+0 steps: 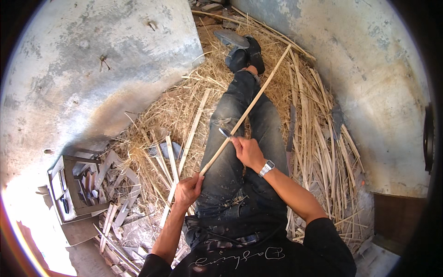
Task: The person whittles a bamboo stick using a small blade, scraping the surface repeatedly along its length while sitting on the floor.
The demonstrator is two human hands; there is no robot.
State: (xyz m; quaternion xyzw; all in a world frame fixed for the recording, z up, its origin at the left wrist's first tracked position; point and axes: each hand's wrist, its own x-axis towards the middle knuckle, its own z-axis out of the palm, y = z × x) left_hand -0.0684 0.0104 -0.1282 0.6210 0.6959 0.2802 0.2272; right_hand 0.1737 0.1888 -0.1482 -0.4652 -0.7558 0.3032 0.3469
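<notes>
A long, pale wooden strip lies slantwise above my outstretched legs. My left hand is closed round its near end. Partway up the strip, my right hand is closed on a small knife. The knife's short blade shows beside the strip, and its handle is hidden in my fist. Whether the blade is cutting into the wood I cannot tell. Another upright strip stands just behind my left hand.
Fibrous shavings cover the floor round my legs. Many split strips lie along the right wall. To the left is a wooden box frame among scraps of wood. A weathered panel rises at the far left.
</notes>
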